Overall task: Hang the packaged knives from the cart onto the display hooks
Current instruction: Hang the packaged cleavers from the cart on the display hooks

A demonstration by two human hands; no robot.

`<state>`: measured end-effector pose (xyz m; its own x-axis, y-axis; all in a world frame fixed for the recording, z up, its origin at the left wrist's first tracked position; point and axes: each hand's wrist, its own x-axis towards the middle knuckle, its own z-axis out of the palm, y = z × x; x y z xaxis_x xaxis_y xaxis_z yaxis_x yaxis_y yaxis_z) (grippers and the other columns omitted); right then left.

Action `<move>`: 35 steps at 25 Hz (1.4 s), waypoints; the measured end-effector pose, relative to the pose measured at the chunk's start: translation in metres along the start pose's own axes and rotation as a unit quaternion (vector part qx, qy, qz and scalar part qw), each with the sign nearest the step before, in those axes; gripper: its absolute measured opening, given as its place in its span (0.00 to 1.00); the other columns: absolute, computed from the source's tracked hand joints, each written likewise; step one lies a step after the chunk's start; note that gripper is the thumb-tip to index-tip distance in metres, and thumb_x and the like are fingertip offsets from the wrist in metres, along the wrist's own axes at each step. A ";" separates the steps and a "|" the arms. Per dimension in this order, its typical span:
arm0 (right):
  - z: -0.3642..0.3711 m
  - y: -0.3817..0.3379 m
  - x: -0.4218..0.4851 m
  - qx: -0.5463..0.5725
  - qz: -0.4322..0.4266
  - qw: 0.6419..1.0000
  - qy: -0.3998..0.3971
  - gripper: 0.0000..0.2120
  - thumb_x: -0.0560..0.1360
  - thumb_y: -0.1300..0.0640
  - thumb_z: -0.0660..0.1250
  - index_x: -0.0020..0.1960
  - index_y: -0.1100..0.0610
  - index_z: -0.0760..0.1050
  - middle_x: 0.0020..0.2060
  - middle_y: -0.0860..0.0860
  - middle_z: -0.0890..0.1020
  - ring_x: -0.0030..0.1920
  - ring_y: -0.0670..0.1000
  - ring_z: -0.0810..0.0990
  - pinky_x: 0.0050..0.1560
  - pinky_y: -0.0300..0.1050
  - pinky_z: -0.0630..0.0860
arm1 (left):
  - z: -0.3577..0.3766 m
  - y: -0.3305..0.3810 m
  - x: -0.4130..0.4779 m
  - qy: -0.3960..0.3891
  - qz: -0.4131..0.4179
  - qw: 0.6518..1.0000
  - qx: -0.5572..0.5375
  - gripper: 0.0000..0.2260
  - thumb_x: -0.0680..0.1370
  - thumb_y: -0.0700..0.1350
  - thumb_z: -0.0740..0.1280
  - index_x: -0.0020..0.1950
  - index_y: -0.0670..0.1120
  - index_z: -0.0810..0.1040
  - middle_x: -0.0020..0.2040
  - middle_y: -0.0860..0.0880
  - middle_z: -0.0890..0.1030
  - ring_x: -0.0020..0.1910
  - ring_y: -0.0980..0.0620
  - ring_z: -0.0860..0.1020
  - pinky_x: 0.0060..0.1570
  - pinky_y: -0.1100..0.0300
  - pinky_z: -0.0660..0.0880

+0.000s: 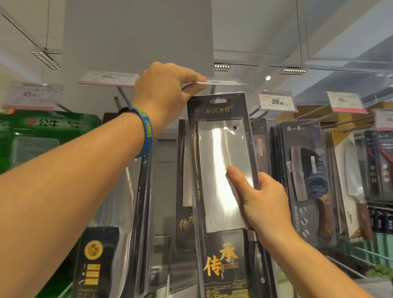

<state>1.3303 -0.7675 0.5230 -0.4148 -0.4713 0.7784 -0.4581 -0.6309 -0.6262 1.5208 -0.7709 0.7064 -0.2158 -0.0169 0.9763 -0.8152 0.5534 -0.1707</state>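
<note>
Hanging will go well if the left hand (166, 90), pinching the tag (223, 82) upward, leaves the hook (212, 90) free. The right hand (262, 202) grips the knife pack (222, 165) at its right edge, thumb flat on the front. The hole (217, 100) is just under the hook: raise it, then push straight.
</note>
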 end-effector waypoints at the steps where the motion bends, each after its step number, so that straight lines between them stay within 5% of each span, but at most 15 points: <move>1: 0.003 0.002 -0.004 -0.014 -0.012 1.000 -0.010 0.33 0.64 0.24 0.68 0.32 0.52 0.59 0.21 0.42 0.65 0.24 0.45 0.62 0.27 0.41 0.58 | 0.000 0.000 0.000 0.002 -0.002 1.000 -0.004 0.14 0.79 0.58 0.65 0.62 0.57 0.82 0.58 0.53 0.84 0.56 0.48 0.80 0.51 0.50 0.78; 6: 0.014 0.028 -0.036 -0.061 0.015 0.996 -0.059 0.36 0.62 0.22 0.66 0.32 0.57 0.65 0.23 0.46 0.67 0.26 0.45 0.64 0.31 0.49 0.66 | 0.002 0.001 -0.003 0.003 -0.003 1.000 -0.013 0.14 0.79 0.58 0.66 0.62 0.57 0.82 0.58 0.55 0.84 0.53 0.50 0.81 0.46 0.56 0.77; 9: 0.006 0.014 -0.018 -0.010 -0.010 1.000 -0.007 0.32 0.64 0.26 0.69 0.30 0.52 0.62 0.21 0.42 0.68 0.23 0.44 0.64 0.25 0.37 0.62 | 0.001 0.000 -0.001 0.000 -0.009 1.000 -0.015 0.13 0.79 0.59 0.66 0.61 0.59 0.82 0.60 0.57 0.82 0.57 0.52 0.80 0.51 0.54 0.78; 19: -0.002 0.012 -0.001 -0.013 -0.015 1.000 0.010 0.33 0.66 0.26 0.67 0.32 0.55 0.61 0.21 0.41 0.67 0.24 0.44 0.63 0.27 0.34 0.65 | 0.000 -0.001 0.001 -0.003 -0.006 1.000 -0.007 0.14 0.79 0.59 0.65 0.61 0.58 0.82 0.60 0.55 0.83 0.57 0.51 0.80 0.53 0.52 0.78; 24: -0.004 0.023 -0.008 -0.005 0.030 1.000 0.009 0.33 0.65 0.26 0.68 0.32 0.54 0.60 0.22 0.43 0.64 0.24 0.45 0.61 0.29 0.42 0.61 | -0.001 -0.001 0.002 -0.005 0.001 1.000 -0.014 0.15 0.78 0.60 0.66 0.61 0.57 0.82 0.57 0.53 0.84 0.56 0.49 0.81 0.51 0.49 0.79; 35: 0.005 0.004 0.006 0.001 -0.004 1.000 0.001 0.33 0.65 0.24 0.67 0.32 0.53 0.62 0.23 0.43 0.63 0.25 0.44 0.62 0.28 0.41 0.61 | 0.005 0.000 -0.003 0.018 0.000 1.000 -0.021 0.14 0.78 0.57 0.67 0.62 0.57 0.82 0.57 0.55 0.84 0.50 0.49 0.80 0.43 0.60 0.74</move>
<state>1.3298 -0.7758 0.5256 -0.4131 -0.4646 0.7832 -0.4594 -0.6363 -0.6198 1.5184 -0.7749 0.7023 -0.1954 0.0131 0.9806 -0.7916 0.5881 -0.1656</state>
